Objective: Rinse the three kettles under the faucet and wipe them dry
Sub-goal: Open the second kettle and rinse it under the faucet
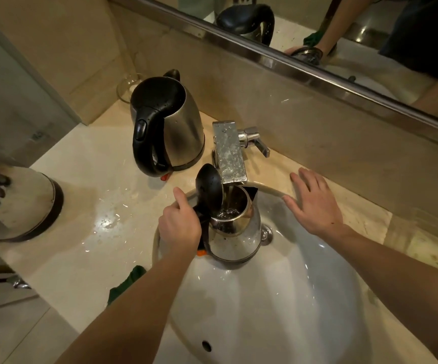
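1. Three kettles are in view; the one being rinsed, the open kettle (235,232), stands upright in the sink (278,298) at about 12 o'clock in the bowl, directly under the faucet (229,153).
2. The left hand (180,227) is closed around this kettle's black handle, which sits at the kettle's 9 o'clock side. The body lies toward 3 o'clock from that grip, with its long axis near vertical.
3. The right hand (315,203) lies flat and spread on the sink's rim at about 2 o'clock, holding nothing. It is close to the kettle's bare side and nearer the faucet lever (257,141) than the left hand is.
4. The lid (208,190) is tipped up toward 11 o'clock, and a stream from the spout falls through the mouth. Water churns inside; how full it is I cannot tell.
5. A second kettle (166,124) stands upright with its lid shut on the counter (94,195) at 10 o'clock, beaded with drops. A third kettle (18,203) sits at 9 o'clock, partly cut off by the frame edge.
6. A dark green cloth (127,282) lies on the counter at 7 o'clock of the sink, partly hidden by the left forearm.
7. Emptying likely means tilting the spout away from the grip, toward 3 o'clock.
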